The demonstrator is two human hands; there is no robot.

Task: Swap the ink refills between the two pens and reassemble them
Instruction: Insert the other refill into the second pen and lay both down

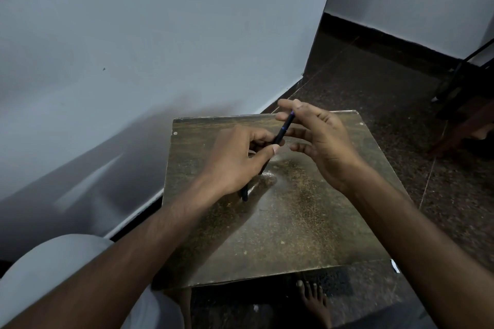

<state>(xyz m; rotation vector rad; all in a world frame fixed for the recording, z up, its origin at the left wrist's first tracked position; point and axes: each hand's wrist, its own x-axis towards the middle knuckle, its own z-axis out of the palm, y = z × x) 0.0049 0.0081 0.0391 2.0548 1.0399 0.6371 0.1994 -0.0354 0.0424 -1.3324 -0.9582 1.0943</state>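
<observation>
White wall (133,48) fills the left and far side, with a second wall face at the far right past the corner; dark speckled floor (374,83) runs along its foot and to the right. Small worn brown table (280,235) sits centre, its left edge close to the wall. Both forearms come in from the near edge and meet over the far half of the table. Dark furniture legs (459,104) at the right edge, too dim to identify. Grey cloth over a knee (53,262) at near left, bare foot (312,299) under the near table edge. Left hand (235,157) is curled closed, thumb and fingers pressed around the lower part of a dark pen (282,133) that angles up and to the right, clear of the tabletop. Right hand (318,139) is half spread, its thumb and forefinger pinching the pen's upper end, where a blue tip shows; the other fingers are loose and apart. A dark pen end (244,193) pokes out below the left wrist, low over the table; can't tell if it's the same pen or a second one, or whether it touches the surface.
</observation>
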